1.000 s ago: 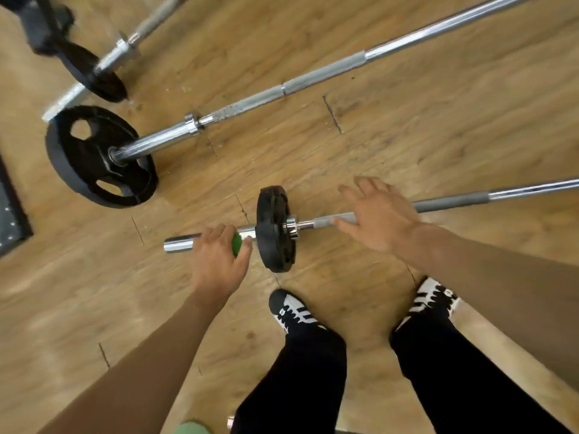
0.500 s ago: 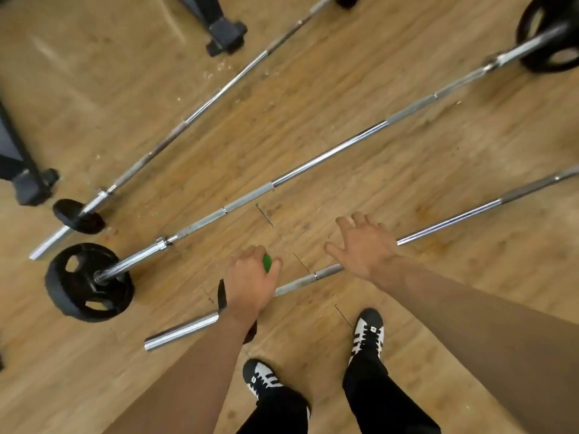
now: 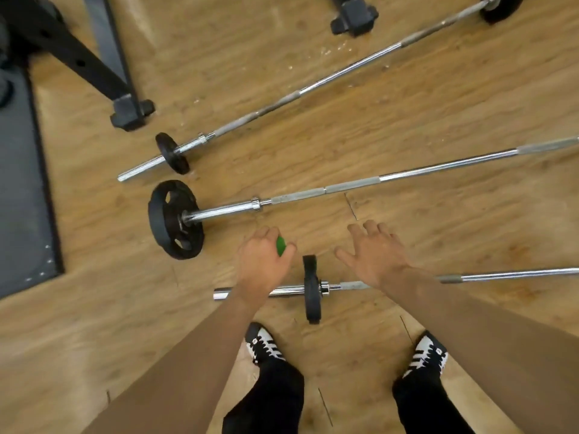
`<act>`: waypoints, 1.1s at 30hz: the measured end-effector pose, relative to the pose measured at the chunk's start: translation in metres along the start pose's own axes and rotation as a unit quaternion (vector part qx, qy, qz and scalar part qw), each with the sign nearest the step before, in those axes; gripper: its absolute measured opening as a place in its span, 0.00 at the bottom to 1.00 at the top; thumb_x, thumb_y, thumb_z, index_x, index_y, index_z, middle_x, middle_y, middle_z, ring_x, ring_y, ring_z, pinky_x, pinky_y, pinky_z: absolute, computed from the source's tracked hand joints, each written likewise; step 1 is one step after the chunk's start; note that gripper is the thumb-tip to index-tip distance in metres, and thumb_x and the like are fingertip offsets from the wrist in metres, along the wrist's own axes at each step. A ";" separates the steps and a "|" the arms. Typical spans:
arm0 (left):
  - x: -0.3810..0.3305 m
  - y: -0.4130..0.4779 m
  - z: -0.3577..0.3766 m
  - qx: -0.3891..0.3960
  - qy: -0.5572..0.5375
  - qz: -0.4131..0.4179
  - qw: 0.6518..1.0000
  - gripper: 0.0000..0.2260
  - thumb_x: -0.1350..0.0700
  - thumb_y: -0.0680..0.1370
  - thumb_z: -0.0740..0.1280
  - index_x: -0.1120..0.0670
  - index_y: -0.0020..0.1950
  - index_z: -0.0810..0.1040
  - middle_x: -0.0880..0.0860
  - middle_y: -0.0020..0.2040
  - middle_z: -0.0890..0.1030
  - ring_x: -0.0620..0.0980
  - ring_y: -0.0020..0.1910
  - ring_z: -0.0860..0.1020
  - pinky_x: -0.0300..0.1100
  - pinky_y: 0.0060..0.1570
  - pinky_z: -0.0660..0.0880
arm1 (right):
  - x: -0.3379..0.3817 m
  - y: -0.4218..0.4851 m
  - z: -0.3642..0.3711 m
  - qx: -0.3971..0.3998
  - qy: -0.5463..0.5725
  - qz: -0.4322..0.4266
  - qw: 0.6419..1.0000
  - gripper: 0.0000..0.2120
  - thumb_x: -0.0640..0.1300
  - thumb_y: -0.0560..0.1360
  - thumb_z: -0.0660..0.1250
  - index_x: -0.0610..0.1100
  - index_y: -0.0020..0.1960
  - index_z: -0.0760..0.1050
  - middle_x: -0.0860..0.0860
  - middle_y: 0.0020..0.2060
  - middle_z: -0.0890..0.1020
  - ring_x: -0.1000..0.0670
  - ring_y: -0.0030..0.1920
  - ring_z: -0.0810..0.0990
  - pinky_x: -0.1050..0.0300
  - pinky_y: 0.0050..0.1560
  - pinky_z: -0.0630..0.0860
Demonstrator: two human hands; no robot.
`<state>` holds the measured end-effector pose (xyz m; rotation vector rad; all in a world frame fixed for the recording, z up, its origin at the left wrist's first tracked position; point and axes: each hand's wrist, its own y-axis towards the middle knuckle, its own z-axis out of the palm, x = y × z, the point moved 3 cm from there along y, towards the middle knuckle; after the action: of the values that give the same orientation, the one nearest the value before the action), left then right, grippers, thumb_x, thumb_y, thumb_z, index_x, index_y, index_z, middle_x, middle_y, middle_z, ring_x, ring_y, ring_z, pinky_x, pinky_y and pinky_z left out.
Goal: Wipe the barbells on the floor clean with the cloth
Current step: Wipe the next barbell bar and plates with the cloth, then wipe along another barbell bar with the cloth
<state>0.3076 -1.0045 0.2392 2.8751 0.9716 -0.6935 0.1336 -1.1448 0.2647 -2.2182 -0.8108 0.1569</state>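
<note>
So, left fingers (image 3: 266, 233) first: they're curled tight around a green cloth (image 3: 281, 245), only a bit of it poking out by the thumb; the left hand (image 3: 261, 264) hangs over bare wood floor (image 3: 438, 214), touching no bar that I can see. The right fingers (image 3: 371, 228) are spread and loose, holding nothing; the right hand (image 3: 372, 258) hangs free too, just past the nearest barbell (image 3: 501, 274).

What's changed: a second ago the cloth hand was wrapped round the short chrome end of that nearest barbell, and the other hand lay on its shaft past the small plate (image 3: 312, 296); now both are off it, and only the forearms cross above it. They've come forward toward the middle barbell (image 3: 351, 184) with the big black plate (image 3: 175, 220); my guess is that end of the near bar is finished and the middle one's up next, though I can't judge how clean anything is from here.

The view has swung as well; the far barbell (image 3: 313, 86), a black rack foot (image 3: 131, 115) and a dark mat (image 3: 22, 183) on the left show far more now. The striped shoes (image 3: 264, 344) stand just behind the near bar.
</note>
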 end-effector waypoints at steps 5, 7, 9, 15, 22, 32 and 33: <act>0.158 -0.024 -0.077 -0.018 0.028 -0.037 0.999 0.20 0.40 0.77 0.57 0.54 0.37 0.73 0.52 0.34 0.74 0.55 0.38 0.72 0.48 0.41 0.68 | 0.159 0.025 -0.003 0.001 -0.002 -0.032 0.999 0.33 0.66 0.83 0.51 0.48 0.81 0.59 0.42 0.76 0.66 0.39 0.75 0.63 0.43 0.72 0.65; 0.210 -0.034 -0.108 -0.022 0.052 -0.047 0.997 0.20 0.40 0.77 0.58 0.55 0.38 0.75 0.54 0.35 0.77 0.58 0.37 0.76 0.46 0.39 0.68 | 0.218 0.029 -0.012 -0.007 -0.003 -0.050 0.999 0.33 0.66 0.83 0.52 0.47 0.81 0.60 0.41 0.77 0.66 0.40 0.75 0.63 0.44 0.72 0.66; 0.249 -0.041 -0.134 -0.010 0.068 -0.050 0.996 0.20 0.41 0.76 0.59 0.55 0.39 0.77 0.54 0.36 0.78 0.58 0.38 0.77 0.45 0.40 0.67 | 0.269 0.033 -0.022 -0.019 0.009 -0.064 0.998 0.32 0.65 0.83 0.54 0.46 0.80 0.62 0.41 0.76 0.66 0.39 0.75 0.64 0.45 0.72 0.66; 0.316 -0.046 -0.171 -0.020 0.078 -0.073 0.994 0.19 0.41 0.76 0.59 0.55 0.41 0.78 0.54 0.39 0.80 0.58 0.39 0.77 0.46 0.42 0.66 | 0.372 0.053 -0.058 -0.043 0.002 -0.127 0.991 0.33 0.66 0.83 0.54 0.46 0.79 0.64 0.41 0.74 0.68 0.39 0.74 0.65 0.45 0.71 0.68; 0.357 -0.034 -0.190 -0.030 0.054 -0.105 0.993 0.20 0.40 0.78 0.58 0.55 0.41 0.77 0.53 0.38 0.79 0.56 0.38 0.76 0.45 0.42 0.64 | 0.404 0.090 -0.111 -0.076 -0.026 -0.124 0.989 0.31 0.63 0.82 0.57 0.45 0.78 0.66 0.40 0.73 0.70 0.38 0.73 0.66 0.44 0.69 0.68; 0.423 0.046 -0.224 -0.022 0.069 -0.144 0.987 0.20 0.42 0.77 0.57 0.56 0.43 0.78 0.54 0.41 0.80 0.58 0.42 0.76 0.50 0.44 0.71 | 0.468 0.162 -0.103 -0.010 -0.099 -0.157 0.983 0.29 0.64 0.83 0.56 0.46 0.76 0.68 0.42 0.70 0.72 0.41 0.71 0.68 0.46 0.67 0.72; 0.431 0.057 -0.222 -0.031 0.065 -0.144 0.987 0.19 0.43 0.77 0.57 0.56 0.43 0.78 0.54 0.41 0.80 0.57 0.42 0.76 0.49 0.44 0.71 | 0.479 0.175 -0.097 -0.001 -0.094 -0.166 0.982 0.29 0.64 0.83 0.56 0.45 0.75 0.69 0.43 0.69 0.73 0.41 0.70 0.69 0.46 0.67 0.72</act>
<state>0.7345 -0.7680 0.2515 2.7848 1.4178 -0.4802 0.6346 -1.0083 0.2761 -2.0567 -1.2711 0.2040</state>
